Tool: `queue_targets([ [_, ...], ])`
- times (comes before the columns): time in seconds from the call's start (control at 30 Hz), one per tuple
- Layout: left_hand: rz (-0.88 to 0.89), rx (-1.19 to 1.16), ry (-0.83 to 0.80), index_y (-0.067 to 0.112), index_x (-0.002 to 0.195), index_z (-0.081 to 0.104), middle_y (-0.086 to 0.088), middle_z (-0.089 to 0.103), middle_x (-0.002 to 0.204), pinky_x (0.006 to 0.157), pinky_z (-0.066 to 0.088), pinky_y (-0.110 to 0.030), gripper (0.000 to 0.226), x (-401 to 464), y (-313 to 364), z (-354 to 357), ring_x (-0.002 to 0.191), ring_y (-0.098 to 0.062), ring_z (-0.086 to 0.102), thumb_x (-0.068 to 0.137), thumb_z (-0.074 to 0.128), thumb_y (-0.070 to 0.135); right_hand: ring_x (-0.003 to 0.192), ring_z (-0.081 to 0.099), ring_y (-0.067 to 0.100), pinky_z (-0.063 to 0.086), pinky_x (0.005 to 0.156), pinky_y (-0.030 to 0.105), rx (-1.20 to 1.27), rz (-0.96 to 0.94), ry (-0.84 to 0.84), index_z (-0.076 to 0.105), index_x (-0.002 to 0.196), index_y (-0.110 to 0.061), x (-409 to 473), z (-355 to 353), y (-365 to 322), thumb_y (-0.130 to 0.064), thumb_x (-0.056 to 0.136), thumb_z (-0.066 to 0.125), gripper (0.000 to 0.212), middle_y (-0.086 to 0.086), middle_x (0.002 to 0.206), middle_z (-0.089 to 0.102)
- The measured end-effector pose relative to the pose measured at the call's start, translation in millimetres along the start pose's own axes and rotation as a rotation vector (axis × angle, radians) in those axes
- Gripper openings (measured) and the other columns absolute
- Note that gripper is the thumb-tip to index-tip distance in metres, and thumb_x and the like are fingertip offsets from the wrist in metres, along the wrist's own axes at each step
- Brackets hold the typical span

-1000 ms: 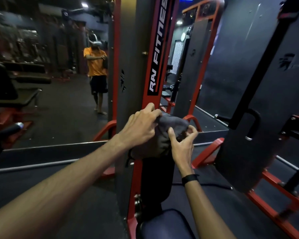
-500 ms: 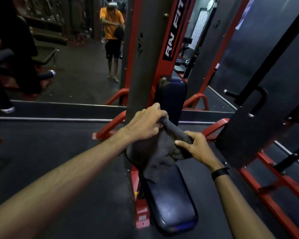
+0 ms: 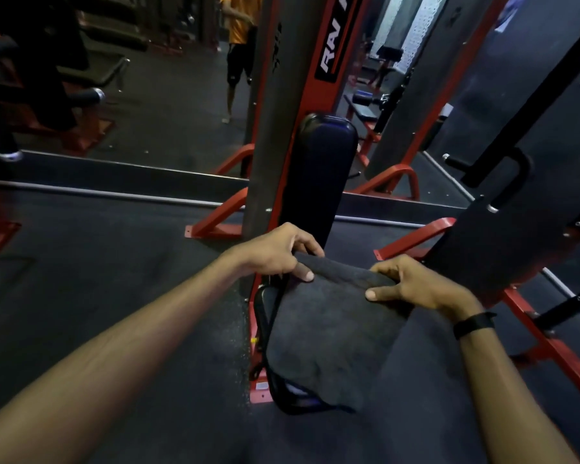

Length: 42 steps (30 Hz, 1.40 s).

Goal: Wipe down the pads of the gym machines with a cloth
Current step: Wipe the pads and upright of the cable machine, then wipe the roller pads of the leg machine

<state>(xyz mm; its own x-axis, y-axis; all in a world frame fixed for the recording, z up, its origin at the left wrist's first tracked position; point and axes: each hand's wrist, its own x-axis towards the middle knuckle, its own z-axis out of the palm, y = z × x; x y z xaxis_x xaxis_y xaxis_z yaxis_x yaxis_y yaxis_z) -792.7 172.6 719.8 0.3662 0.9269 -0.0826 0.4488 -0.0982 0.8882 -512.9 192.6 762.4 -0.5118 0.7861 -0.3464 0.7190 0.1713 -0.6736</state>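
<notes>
Now your left hand [image 3: 275, 252] and right hand [image 3: 412, 283] each pinch the top edge of the dark grey terry cloth [image 3: 325, 333] draped over the black padded seat [image 3: 282, 391] at lower centre, so next press it flat and wipe.

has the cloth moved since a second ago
Yes. The cloth has come down off the top of the upright back pad and now lies spread over the seat pad, held by both hands.
</notes>
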Motion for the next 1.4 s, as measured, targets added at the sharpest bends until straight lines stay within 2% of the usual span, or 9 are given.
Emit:
queue_targets([
  [0.1, -0.139, 0.108, 0.183, 0.025, 0.138, 0.057, -0.009, 0.063, 0.121, 0.098, 0.053, -0.041, 0.067, 16, -17, 20, 0.11, -0.024, 0.064, 0.077, 0.085, 0.023, 0.084, 0.069, 0.011, 0.057, 0.087, 0.04, -0.122, -0.021, 0.046, 0.073, 0.101, -0.007, 41, 2, 29, -0.014, 0.085, 0.08, 0.019, 0.004, 0.094, 0.075],
  [0.2, -0.37, 0.264, 0.337, 0.021, 0.16, 0.016, -0.02, 0.038, 0.15, 0.113, 0.037, -0.053, 0.107, 23, -46, 55, 0.139, -0.04, 0.039, 0.075, 0.073, 0.052, 0.133, 0.051, 0.024, 0.039, 0.112, 0.037, -0.319, 0.035, 0.059, 0.047, 0.146, -0.01, 81, 27, 76, -0.036, 0.086, 0.078, 0.073, 0.008, 0.145, 0.053],
  [0.3, -0.593, 0.21, 0.359, 0.023, 0.16, -0.006, -0.019, 0.007, 0.165, 0.118, 0.022, -0.061, 0.104, 24, -67, 103, 0.15, -0.044, 0.017, 0.09, 0.065, 0.053, 0.146, 0.036, 0.027, 0.03, 0.117, 0.051, -0.312, 0.037, 0.004, 0.028, 0.157, -0.018, 100, 48, 120, -0.058, 0.088, 0.067, 0.089, 0.004, 0.16, 0.036],
  [0.4, -0.704, 0.137, 0.409, 0.024, 0.161, -0.005, -0.016, 0.006, 0.167, 0.118, 0.021, -0.06, 0.097, 16, -81, 151, 0.151, -0.041, 0.017, 0.094, 0.057, 0.058, 0.144, 0.038, 0.028, 0.029, 0.116, 0.058, -0.329, 0.004, -0.048, 0.032, 0.155, -0.024, 104, 69, 145, -0.066, 0.086, 0.062, 0.086, 0.002, 0.157, 0.041],
  [0.57, -0.864, 0.042, 0.512, 0.023, 0.161, 0.0, -0.014, 0.01, 0.167, 0.118, 0.019, -0.06, 0.083, 11, -101, 217, 0.15, -0.04, 0.02, 0.099, 0.04, 0.061, 0.149, 0.024, 0.029, 0.02, 0.117, 0.06, -0.424, -0.05, -0.128, 0.024, 0.158, -0.026, 103, 101, 154, -0.079, 0.081, 0.056, 0.098, 0.005, 0.163, 0.027],
  [0.8, -1.047, -0.114, 0.868, 0.021, 0.16, 0.016, -0.011, 0.019, 0.165, 0.118, 0.015, -0.056, 0.066, 34, -140, 254, 0.149, -0.035, 0.022, 0.105, 0.026, 0.056, 0.151, -0.013, 0.042, 0.001, 0.112, 0.075, -0.411, 0.039, -0.144, -0.004, 0.159, -0.038, 146, 183, 172, -0.089, 0.078, 0.042, 0.105, 0.011, 0.167, -0.014],
  [0.87, -1.109, -0.137, 0.938, 0.021, 0.159, 0.019, -0.011, 0.02, 0.165, 0.12, 0.013, -0.057, 0.065, 46, -162, 265, 0.149, -0.034, 0.022, 0.105, 0.025, 0.056, 0.151, -0.016, 0.042, 0.001, 0.107, 0.081, -0.434, 0.134, -0.114, -0.004, 0.159, -0.039, 152, 210, 195, -0.091, 0.077, 0.04, 0.106, 0.011, 0.167, -0.016],
  [1.0, -1.194, -0.105, 1.069, 0.02, 0.158, 0.025, -0.012, 0.023, 0.164, 0.119, 0.011, -0.061, 0.066, 65, -189, 279, 0.147, -0.036, 0.027, 0.103, 0.026, 0.058, 0.151, -0.017, 0.042, 0.002, 0.102, 0.085, -0.529, 0.091, 0.045, 0.0, 0.158, -0.041, 166, 229, 230, -0.095, 0.076, 0.024, 0.102, 0.01, 0.167, -0.013],
  [1.4, -1.357, 0.232, 0.987, 0.014, 0.154, 0.031, -0.014, 0.029, 0.161, 0.114, 0.02, -0.062, 0.085, 91, -232, 298, 0.141, -0.034, 0.036, 0.094, 0.009, 0.07, 0.151, 0.0, 0.046, 0.006, 0.107, 0.081, -0.595, 0.008, 0.206, 0.01, 0.159, -0.038, 288, 200, 251, -0.091, 0.081, 0.025, 0.095, 0.017, 0.167, 0.004],
])
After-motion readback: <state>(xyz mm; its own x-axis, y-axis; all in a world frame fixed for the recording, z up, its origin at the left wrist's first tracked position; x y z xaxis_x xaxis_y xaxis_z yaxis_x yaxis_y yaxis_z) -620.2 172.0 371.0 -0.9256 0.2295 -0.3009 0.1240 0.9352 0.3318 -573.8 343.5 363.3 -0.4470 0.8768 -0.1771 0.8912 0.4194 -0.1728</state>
